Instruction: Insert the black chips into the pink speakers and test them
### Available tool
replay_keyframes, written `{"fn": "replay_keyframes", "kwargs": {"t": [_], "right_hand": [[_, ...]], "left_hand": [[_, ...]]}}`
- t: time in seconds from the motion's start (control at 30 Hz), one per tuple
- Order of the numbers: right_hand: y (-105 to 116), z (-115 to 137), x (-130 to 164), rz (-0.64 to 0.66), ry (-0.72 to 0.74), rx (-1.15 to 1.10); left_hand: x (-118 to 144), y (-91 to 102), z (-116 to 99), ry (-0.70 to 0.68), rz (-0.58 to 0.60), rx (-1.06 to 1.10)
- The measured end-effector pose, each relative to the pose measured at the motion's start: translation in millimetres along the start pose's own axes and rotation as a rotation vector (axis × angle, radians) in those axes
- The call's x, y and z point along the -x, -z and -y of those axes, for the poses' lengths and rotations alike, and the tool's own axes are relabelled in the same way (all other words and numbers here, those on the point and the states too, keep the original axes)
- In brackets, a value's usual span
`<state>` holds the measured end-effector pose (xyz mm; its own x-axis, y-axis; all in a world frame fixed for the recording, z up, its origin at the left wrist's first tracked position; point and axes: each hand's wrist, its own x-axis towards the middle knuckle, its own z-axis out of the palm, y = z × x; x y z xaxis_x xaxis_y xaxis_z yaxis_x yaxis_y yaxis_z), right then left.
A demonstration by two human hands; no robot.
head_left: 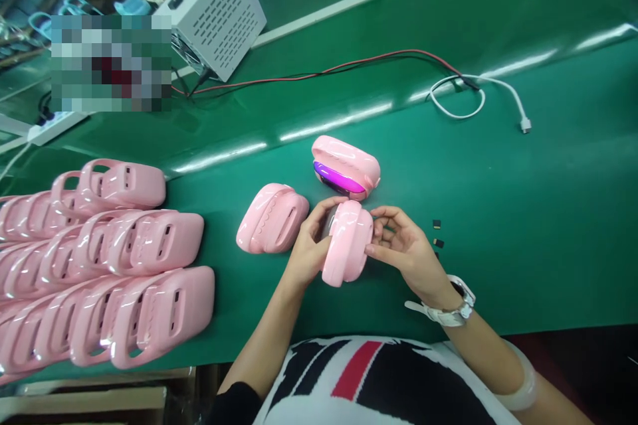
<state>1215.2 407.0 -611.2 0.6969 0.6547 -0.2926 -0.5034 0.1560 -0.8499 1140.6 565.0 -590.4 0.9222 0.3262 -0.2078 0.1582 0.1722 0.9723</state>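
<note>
Between my two hands, above the green table, is a pink plastic device (345, 246) with a thick raised band. My left hand (312, 246) grips its left side, thumb in front and fingers behind. On the device's right edge, my right hand (403, 246) rests its thumb and forefinger, the other fingers curled; whether a small part sits between them is hidden. Just beyond lies a similar pink device with a lit purple screen (339, 177). Another pink device (272, 219) lies to the left, its slot facing right. Small black memory cards (437, 243) lie right of my right hand.
Rows of pink devices with handles (164, 312) fill the table's left side. At the back stand a grey vented metal box (219, 20) and a white power strip (60, 127). A red-black wire (319, 73) leads to a white cable (481, 106). Part of the upper left is pixelated.
</note>
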Motion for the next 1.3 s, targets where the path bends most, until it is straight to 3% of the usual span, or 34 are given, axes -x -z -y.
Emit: {"fn": "replay_keyframes", "kwargs": {"t": [1.07, 1.3], "right_hand": [[-0.6, 6.5, 0.8, -0.02, -0.013, 0.052], [6.3, 7.0, 4.0, 0.016, -0.05, 0.027]], "left_hand": [[-0.5, -1.8, 0.0, -0.085, 0.016, -0.004], [-1.3, -2.8, 3.5, -0.103, -0.03, -0.031]]}}
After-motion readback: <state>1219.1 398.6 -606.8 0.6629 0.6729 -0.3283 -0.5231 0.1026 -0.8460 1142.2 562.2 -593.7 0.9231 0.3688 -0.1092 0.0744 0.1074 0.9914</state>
